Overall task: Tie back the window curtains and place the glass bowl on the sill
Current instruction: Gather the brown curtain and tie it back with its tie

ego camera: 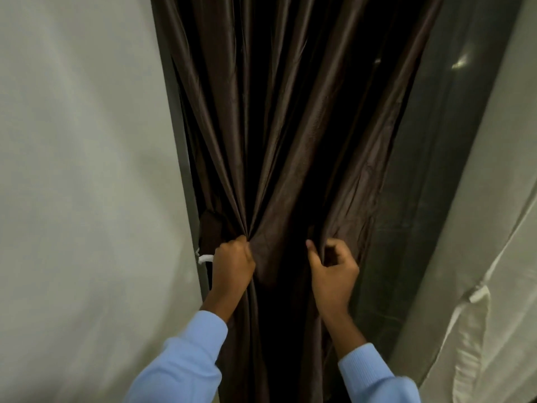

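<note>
While holding the shiny dark-brown fabric curtain (290, 141):
Clenches bunched folds in left hand (232, 266), pinches a fold in right hand (334, 274).

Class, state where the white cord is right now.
Head view, lower left: the white cord pokes out beside the pale wall, just left of the left hand gripping the brown curtain.

we see pale wall (87, 170) left of window frame (177, 126) | dark glass (430, 175) right of it | white cloth (494, 286) farther right
</note>
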`<state>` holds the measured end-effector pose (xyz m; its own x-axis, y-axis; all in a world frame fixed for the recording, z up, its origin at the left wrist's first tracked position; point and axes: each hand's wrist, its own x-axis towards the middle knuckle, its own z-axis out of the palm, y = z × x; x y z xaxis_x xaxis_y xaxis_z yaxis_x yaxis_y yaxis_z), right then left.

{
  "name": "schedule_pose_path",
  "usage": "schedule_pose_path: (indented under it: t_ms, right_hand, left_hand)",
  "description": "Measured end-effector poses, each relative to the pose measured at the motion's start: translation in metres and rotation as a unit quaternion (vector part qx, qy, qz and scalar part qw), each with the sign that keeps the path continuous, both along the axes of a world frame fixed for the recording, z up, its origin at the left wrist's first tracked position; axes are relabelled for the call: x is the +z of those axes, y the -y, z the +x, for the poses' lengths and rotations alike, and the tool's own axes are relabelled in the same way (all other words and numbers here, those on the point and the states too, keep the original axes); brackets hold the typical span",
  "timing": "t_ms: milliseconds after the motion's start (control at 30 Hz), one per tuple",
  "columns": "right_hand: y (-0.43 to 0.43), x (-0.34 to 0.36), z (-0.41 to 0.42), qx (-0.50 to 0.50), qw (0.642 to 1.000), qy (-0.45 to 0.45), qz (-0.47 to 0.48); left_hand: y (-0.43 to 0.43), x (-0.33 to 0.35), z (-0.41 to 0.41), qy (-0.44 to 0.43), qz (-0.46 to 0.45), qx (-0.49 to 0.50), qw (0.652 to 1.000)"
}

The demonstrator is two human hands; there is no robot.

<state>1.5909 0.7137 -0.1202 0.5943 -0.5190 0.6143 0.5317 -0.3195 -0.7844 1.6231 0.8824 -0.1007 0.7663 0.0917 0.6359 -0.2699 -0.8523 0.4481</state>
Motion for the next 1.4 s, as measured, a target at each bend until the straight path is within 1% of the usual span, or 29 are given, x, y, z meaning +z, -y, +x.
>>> schedule_pose_path:
  t_ms: [67, 200, 433, 567, 733, 833, 900, 1000, 1100, 1200, 1233, 1300, 1367, 1400]
  right_hand:
    - [-0.012, -0.002, 0.004, 0.011, 0.999, 0.005, -0.041]
    - [-0.031, -0.007, 0.017, 0.027, 0.994, -0.01, -0.11]
    - [-0.056, -0.009, 0.023, 0.077, 0.981, -0.03, -0.178]
    - [-0.068, -0.017, 0.015, 0.126, 0.979, -0.032, -0.157]
    - [-0.07, -0.022, 0.013, 0.177, 0.975, -0.018, -0.135]
    - [-0.069, -0.027, 0.011, 0.172, 0.976, -0.015, -0.13]
    - [-0.067, -0.027, 0.011, 0.189, 0.973, -0.016, -0.129]
    - [-0.061, -0.025, 0.01, 0.219, 0.97, -0.04, -0.1]
    - [-0.052, -0.03, 0.009, 0.181, 0.975, -0.09, -0.09]
    - [-0.046, -0.031, 0.008, 0.225, 0.96, -0.161, -0.034]
    - [-0.044, -0.032, 0.011, 0.241, 0.954, -0.176, -0.033]
    - [-0.039, -0.033, 0.018, 0.285, 0.937, -0.186, -0.073]
    - [-0.04, -0.033, 0.023, 0.338, 0.919, -0.17, -0.116]
    - [-0.042, -0.031, 0.024, 0.349, 0.916, -0.153, -0.121]
  left_hand:
    - [0.001, -0.002, -0.004, 0.014, -0.005, -0.004, 1.0]
    - [0.001, -0.006, -0.011, 0.035, -0.044, -0.025, 0.998]
    - [0.0, -0.009, -0.018, 0.03, -0.091, -0.071, 0.993]
    - [0.002, -0.008, -0.023, 0.021, -0.115, -0.094, 0.989]
    - [0.004, -0.005, -0.031, 0.03, -0.119, -0.104, 0.987]
    - [0.007, -0.003, -0.032, 0.042, -0.109, -0.091, 0.989]
    - [0.007, -0.001, -0.03, 0.041, -0.104, -0.077, 0.991]
    - [0.01, 0.003, -0.03, 0.034, -0.08, -0.061, 0.994]
    - [0.014, 0.001, -0.03, 0.038, -0.06, -0.058, 0.996]
    - [0.015, -0.002, -0.03, 0.042, -0.049, -0.053, 0.996]
    - [0.015, -0.002, -0.031, 0.041, -0.048, -0.052, 0.997]
    - [0.013, -0.002, -0.031, 0.036, -0.057, -0.056, 0.996]
    - [0.008, 0.0, -0.03, 0.019, -0.062, -0.07, 0.995]
    - [0.007, 0.002, -0.03, 0.008, -0.055, -0.074, 0.996]
